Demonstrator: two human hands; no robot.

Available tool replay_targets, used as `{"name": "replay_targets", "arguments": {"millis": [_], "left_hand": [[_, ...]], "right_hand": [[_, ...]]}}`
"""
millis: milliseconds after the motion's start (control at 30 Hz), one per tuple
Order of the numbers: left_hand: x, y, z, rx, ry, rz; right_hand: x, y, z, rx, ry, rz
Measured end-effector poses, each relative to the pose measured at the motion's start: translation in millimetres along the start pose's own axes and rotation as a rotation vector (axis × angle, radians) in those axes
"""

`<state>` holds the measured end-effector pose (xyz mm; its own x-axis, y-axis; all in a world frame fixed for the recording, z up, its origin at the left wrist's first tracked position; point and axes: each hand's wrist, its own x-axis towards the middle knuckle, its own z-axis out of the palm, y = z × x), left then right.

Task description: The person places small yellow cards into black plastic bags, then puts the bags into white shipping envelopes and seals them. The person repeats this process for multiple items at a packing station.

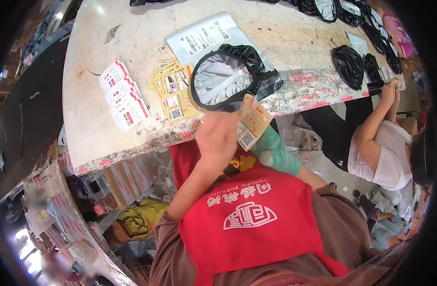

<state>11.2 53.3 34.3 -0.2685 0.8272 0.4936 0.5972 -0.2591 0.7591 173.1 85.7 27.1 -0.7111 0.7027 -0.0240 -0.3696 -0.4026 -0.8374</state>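
I report left hand (217, 137) curled against a gold card (252, 123), right hand (274, 151) behind; neither grip can I tell. From the card, black cover (226, 78) crowds 11 o'clock; leaflets (123, 97), 9 o'clock.

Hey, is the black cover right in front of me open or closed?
Open. The black cover gapes in a wide round, and its pale lining shows inside.

Person's bare left forearm (192, 183) extended forward, left hand (218, 136) curled, right forearm (312, 180) angled inward, green-gloved right hand (273, 147) close by, fingertips hidden.
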Motion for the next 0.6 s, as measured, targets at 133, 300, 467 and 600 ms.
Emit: {"name": "replay_targets", "arguments": {"millis": [133,300,467,600], "left_hand": [[0,7,11,0.155,-0.081,0.264],[25,-12,-32,-0.059,-0.144,-0.021],[89,-99,-21,0.187,-0.126,-0.077],[96,-62,0,0.505,-0.192,-0.130]], "right_hand": [[2,-7,3,-0.400,0.212,0.030],[53,-58,-9,-1.044,0.154,-0.481],[119,-40,-22,-1.685,-0.199,-0.847],[132,-4,-64,-2.041,-0.033,-0.726]]}}
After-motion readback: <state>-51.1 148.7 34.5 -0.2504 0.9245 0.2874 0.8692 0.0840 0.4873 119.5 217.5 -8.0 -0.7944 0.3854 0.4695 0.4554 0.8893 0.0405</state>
